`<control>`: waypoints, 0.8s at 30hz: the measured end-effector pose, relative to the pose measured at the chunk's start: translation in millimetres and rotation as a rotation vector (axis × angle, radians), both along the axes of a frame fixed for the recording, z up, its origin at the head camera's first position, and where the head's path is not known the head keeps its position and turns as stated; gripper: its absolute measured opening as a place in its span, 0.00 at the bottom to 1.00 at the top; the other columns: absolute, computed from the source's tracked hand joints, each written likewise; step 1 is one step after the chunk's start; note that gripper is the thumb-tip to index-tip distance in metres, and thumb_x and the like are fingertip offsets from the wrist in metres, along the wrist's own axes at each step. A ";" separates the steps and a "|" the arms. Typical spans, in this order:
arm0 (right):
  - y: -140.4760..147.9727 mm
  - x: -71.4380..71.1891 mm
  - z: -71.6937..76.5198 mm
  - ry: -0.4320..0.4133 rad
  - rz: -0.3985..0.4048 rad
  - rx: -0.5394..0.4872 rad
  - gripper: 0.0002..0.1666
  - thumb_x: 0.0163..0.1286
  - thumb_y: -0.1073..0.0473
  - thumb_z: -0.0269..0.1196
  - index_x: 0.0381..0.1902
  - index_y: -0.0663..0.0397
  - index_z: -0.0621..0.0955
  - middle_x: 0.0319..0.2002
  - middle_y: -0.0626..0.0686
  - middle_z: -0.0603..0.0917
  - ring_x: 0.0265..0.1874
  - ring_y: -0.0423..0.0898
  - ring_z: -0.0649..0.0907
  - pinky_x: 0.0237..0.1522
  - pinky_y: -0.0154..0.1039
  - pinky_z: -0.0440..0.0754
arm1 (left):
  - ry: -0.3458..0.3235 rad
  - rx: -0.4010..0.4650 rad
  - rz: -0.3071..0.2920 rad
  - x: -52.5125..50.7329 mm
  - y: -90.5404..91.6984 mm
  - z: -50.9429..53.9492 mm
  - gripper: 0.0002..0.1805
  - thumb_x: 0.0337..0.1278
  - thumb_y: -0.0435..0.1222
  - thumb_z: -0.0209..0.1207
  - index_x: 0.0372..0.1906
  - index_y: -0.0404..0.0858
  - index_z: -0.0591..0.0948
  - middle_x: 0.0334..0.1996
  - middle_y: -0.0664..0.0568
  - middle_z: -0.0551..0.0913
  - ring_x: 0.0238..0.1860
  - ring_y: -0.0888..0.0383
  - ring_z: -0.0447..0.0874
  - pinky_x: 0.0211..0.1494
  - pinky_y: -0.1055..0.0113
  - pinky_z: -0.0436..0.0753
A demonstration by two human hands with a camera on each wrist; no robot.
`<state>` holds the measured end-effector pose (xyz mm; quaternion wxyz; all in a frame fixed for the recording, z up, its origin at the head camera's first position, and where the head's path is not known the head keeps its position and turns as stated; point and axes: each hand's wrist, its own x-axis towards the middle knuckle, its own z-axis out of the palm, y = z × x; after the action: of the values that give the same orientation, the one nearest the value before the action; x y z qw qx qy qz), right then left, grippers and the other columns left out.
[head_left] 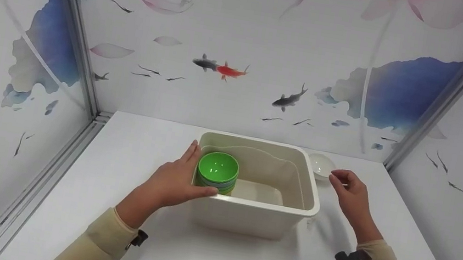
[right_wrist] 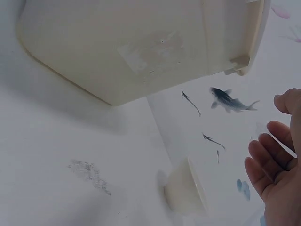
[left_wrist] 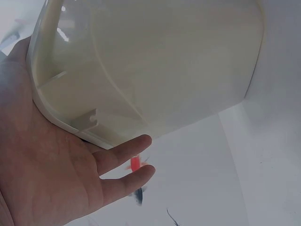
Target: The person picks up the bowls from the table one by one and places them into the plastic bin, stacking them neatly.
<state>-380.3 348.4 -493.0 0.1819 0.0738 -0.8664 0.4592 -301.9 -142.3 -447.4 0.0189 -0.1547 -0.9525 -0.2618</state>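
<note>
A cream plastic bin stands on the table. My left hand rests against its left rim, thumb along the front edge and fingers extended along the side. In the left wrist view, two fingers stretch past the rim. Inside the bin's left end sits a stack of bowls, a green bowl on top with bluish and yellow ones under it. A white bowl stands on the table behind the bin's right side. Near it my right hand hovers with fingers loosely bent, apart from the bowl in the right wrist view.
The white table carries the bin and the white bowl. Printed panels with fish and petals enclose the back and both sides, joined by metal posts. A grey scuff mark shows on the tabletop.
</note>
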 end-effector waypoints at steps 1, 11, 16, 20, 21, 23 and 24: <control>0.6 -0.2 -0.8 -0.005 -0.003 -0.004 0.22 0.86 0.51 0.65 0.62 0.65 0.84 0.58 0.63 0.88 0.47 0.32 0.83 0.47 0.23 0.79 | -0.001 0.000 0.000 -0.1 0.3 0.0 0.76 0.53 0.83 0.61 0.91 0.37 0.50 0.91 0.43 0.44 0.67 0.33 0.83 0.70 0.39 0.81; 1.9 -19.9 -12.0 -0.054 -0.078 0.055 0.29 0.84 0.49 0.67 0.66 0.69 0.79 0.62 0.68 0.82 0.60 0.59 0.83 0.58 0.37 0.79 | 0.004 -0.002 -0.005 -0.4 -0.5 -0.9 0.76 0.53 0.83 0.60 0.92 0.37 0.49 0.91 0.44 0.44 0.66 0.34 0.84 0.69 0.39 0.81; 4.3 -38.5 -25.2 -0.077 -0.118 0.059 0.39 0.80 0.48 0.71 0.70 0.74 0.73 0.65 0.72 0.74 0.64 0.67 0.78 0.65 0.57 0.77 | 0.000 0.003 -0.001 -0.6 0.3 -0.8 0.76 0.52 0.83 0.60 0.92 0.38 0.49 0.91 0.44 0.44 0.67 0.34 0.83 0.70 0.40 0.81; 8.0 -52.9 -37.5 -0.125 -0.134 0.044 0.50 0.77 0.44 0.73 0.76 0.76 0.66 0.69 0.74 0.69 0.68 0.69 0.74 0.69 0.62 0.75 | 0.000 0.005 0.004 0.2 0.4 -0.6 0.76 0.52 0.83 0.60 0.92 0.37 0.49 0.91 0.44 0.45 0.68 0.34 0.83 0.69 0.39 0.81; 8.5 -56.1 -40.1 -0.139 -0.135 0.039 0.53 0.77 0.43 0.74 0.77 0.77 0.64 0.70 0.75 0.67 0.69 0.69 0.73 0.71 0.63 0.74 | 0.000 0.005 0.005 0.1 0.2 -1.1 0.76 0.52 0.83 0.60 0.92 0.37 0.49 0.91 0.44 0.45 0.68 0.34 0.83 0.69 0.39 0.81; 9.1 -62.6 -44.6 -0.167 -0.141 0.027 0.59 0.75 0.40 0.75 0.80 0.77 0.60 0.73 0.76 0.65 0.72 0.70 0.71 0.73 0.64 0.73 | 0.000 0.004 0.006 0.9 0.1 -0.4 0.77 0.52 0.83 0.60 0.92 0.38 0.48 0.91 0.44 0.45 0.69 0.34 0.82 0.70 0.39 0.81; 8.9 -65.6 -46.5 -0.177 -0.144 0.024 0.62 0.74 0.39 0.75 0.81 0.77 0.58 0.74 0.76 0.64 0.74 0.71 0.69 0.74 0.65 0.72 | 0.000 0.004 0.005 0.9 0.0 -0.5 0.77 0.51 0.83 0.60 0.92 0.37 0.48 0.91 0.44 0.45 0.69 0.34 0.82 0.70 0.39 0.81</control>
<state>-445.9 357.2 -539.5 0.1363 -0.0271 -0.8875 0.4394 -301.0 -142.4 -447.9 0.0197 -0.1522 -0.9524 -0.2636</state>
